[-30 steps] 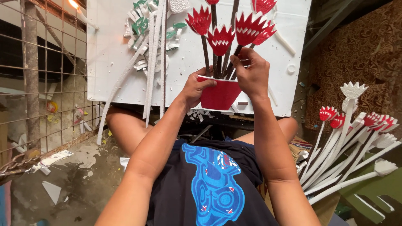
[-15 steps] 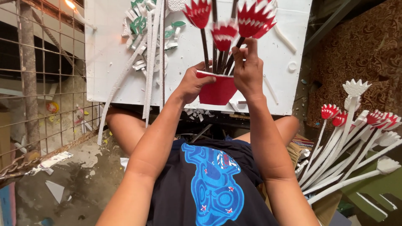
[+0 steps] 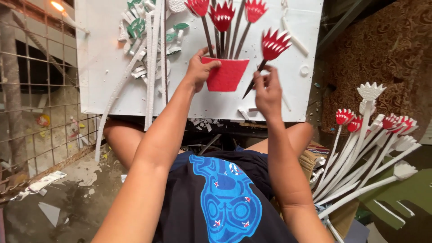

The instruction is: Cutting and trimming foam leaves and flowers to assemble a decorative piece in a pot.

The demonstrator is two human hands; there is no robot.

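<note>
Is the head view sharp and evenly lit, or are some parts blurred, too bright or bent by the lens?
Head view: the white board is bright but not washed out; a lamp glares at top left; the left hand on the red pot and the right hand with the red flower look sharp; the wire mesh bends slightly near the edge.

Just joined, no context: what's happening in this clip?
A seated person is working on foam flowers at a white board. The left hand grips the red pot, which already holds three red flowers on dark stems. The right hand pinches the stem of a fourth flower, held just right of the pot, not in it. Green leaves and white strips lie on the board; a pile of flowers on white stems sits at right.
</note>
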